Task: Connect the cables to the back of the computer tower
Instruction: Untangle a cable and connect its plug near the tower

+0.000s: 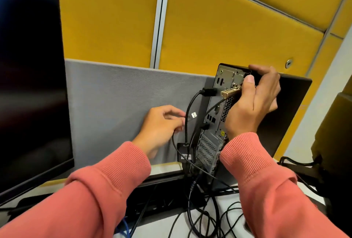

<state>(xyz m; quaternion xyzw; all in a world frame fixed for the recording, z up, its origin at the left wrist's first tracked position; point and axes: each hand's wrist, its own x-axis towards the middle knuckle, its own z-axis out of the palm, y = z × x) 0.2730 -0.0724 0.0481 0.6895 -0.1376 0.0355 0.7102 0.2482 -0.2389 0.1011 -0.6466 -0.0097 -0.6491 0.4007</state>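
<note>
The black computer tower stands upright on the desk with its metal back panel turned toward me. My right hand grips the tower's top rear corner, thumb beside a gold-coloured lock that sticks out of the panel. My left hand pinches a thin cable with a small white USB plug at its tip, just left of the panel. A black plug sits in an upper port, its cable running down to a black adapter box. Another black plug is in a lower port.
A large dark monitor fills the left side. A grey partition and yellow wall panels stand behind the tower. Several black cables and a blue one tangle on the white desk below. A dark object stands at right.
</note>
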